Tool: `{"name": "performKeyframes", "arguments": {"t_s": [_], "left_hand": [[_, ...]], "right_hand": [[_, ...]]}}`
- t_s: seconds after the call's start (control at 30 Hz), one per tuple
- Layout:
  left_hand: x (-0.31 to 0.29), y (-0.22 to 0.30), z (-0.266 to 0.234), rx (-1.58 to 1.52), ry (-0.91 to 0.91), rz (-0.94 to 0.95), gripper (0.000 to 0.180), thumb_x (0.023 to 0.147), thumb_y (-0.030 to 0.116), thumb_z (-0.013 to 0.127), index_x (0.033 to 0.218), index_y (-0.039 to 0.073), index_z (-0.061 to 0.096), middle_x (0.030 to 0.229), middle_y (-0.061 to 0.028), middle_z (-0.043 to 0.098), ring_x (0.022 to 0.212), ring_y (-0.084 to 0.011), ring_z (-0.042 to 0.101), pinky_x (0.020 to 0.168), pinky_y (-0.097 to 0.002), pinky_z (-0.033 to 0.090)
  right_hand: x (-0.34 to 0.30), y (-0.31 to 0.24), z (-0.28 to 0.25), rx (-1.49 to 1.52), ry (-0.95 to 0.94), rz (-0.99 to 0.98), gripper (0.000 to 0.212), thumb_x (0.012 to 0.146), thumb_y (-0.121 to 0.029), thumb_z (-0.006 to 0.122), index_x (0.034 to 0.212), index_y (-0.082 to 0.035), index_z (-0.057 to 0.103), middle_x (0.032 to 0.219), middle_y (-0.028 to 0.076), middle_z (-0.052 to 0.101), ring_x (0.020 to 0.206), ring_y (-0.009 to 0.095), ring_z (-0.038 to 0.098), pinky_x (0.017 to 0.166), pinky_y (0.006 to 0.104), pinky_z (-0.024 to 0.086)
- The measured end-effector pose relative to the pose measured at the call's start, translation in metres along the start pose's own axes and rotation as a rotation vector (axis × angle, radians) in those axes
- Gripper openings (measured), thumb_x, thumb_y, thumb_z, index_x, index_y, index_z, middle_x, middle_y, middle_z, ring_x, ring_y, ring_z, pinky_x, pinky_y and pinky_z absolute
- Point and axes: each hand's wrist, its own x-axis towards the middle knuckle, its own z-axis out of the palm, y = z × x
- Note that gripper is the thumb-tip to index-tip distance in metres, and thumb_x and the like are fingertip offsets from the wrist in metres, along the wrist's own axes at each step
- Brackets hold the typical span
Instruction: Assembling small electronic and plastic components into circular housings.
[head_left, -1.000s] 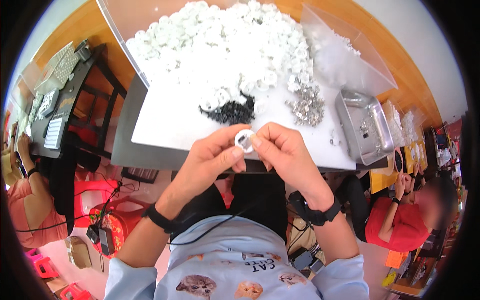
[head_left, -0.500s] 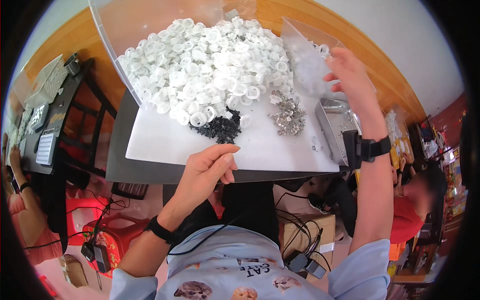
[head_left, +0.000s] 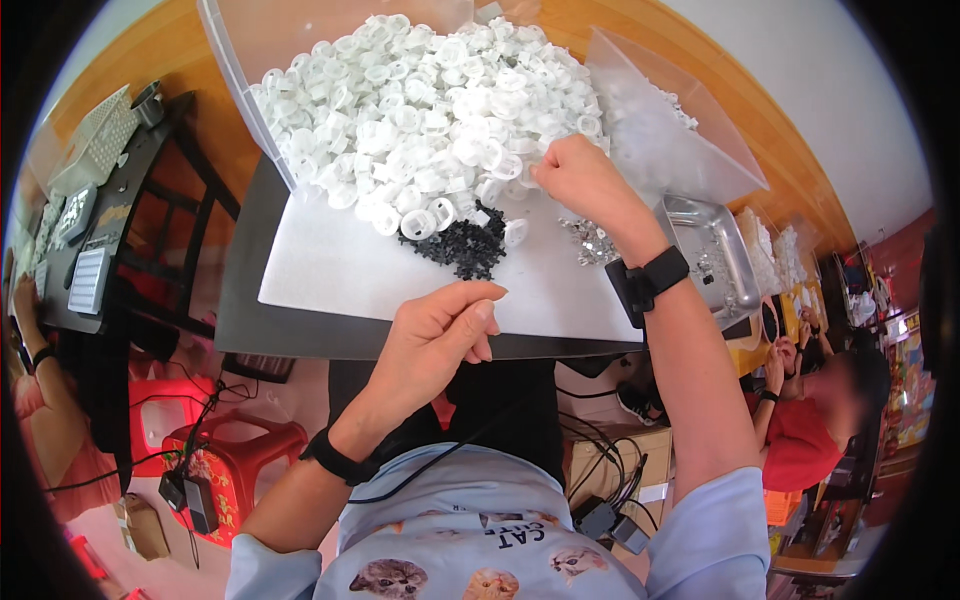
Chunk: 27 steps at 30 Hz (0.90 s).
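Observation:
My left hand hovers at the table's front edge, thumb pressed against curled fingers; whatever they may hold is hidden. At the right edge of a large heap of white round plastic parts, my right hand is closed, its fingertips beside the lowest parts. Between the hands lies a small pile of black plastic pieces. Small silvery metal pieces lie just below my right hand, partly covered by its wrist. All of these rest on a white foam sheet.
A clear plastic bin surrounds the back of the heap. To the right stand a transparent container and a metal tray with small bits inside. People work at both sides. Below are a red stool, a cardboard box and cables.
My right hand has moved left and down from the clear container to the heap's edge, and its fingers have closed. My left hand keeps its pinch. The view has shifted slightly.

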Motion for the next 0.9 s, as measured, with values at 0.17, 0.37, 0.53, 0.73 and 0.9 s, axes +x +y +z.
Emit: {"name": "performKeyframes", "arguments": {"t_s": [0.17,0.37,0.53,0.73,0.9], "left_hand": [[-0.001,-0.001,-0.002,0.006,0.013,-0.007,0.025,0.097,0.015,0.052,0.115,0.000,0.061,0.082,-0.0028,0.061,0.066,-0.0070,0.057,0.059,-0.0191,0.046],[0.002,0.000,-0.001,0.038,0.004,-0.013,0.025,0.097,0.014,0.051,0.114,-0.001,0.061,0.081,-0.0027,0.061,0.066,-0.0070,0.057,0.059,-0.0192,0.046],[0.001,0.002,-0.001,0.063,0.007,-0.001,0.025,0.097,0.015,0.050,0.114,-0.002,0.061,0.081,-0.0031,0.061,0.065,-0.0071,0.057,0.059,-0.0198,0.046],[0.006,0.006,0.000,-0.010,0.026,-0.015,0.037,0.099,0.018,0.046,0.131,0.000,0.047,0.087,-0.0061,0.060,0.067,-0.0085,0.057,0.060,-0.0214,0.047],[0.006,0.011,0.006,0.088,-0.010,0.018,0.042,0.097,0.017,0.051,0.135,0.002,0.044,0.092,-0.0063,0.059,0.069,-0.0077,0.055,0.062,-0.0211,0.047]], "right_hand": [[-0.003,-0.003,0.000,0.071,0.015,0.095,0.029,0.073,-0.022,0.062,0.068,0.006,0.061,0.067,0.024,0.061,0.064,0.037,0.062,0.061,0.0443,0.047],[-0.001,0.001,0.001,0.020,-0.011,0.071,0.032,0.073,-0.024,0.064,0.065,0.006,0.057,0.060,0.020,0.058,0.056,0.032,0.058,0.056,0.0402,0.046],[-0.010,0.005,0.003,0.275,0.024,0.034,0.028,0.077,-0.021,0.064,0.066,0.004,0.057,0.060,0.014,0.058,0.053,0.023,0.055,0.052,0.0371,0.044],[-0.073,-0.010,-0.011,0.616,-0.165,0.127,0.024,0.085,-0.022,0.063,0.074,-0.001,0.059,0.062,0.001,0.055,0.053,0.008,0.049,0.047,0.0251,0.039],[-0.111,-0.018,0.005,0.899,-0.300,0.137,0.022,0.092,-0.023,0.058,0.080,-0.005,0.058,0.065,-0.003,0.052,0.055,0.003,0.045,0.048,0.0180,0.037]]}}
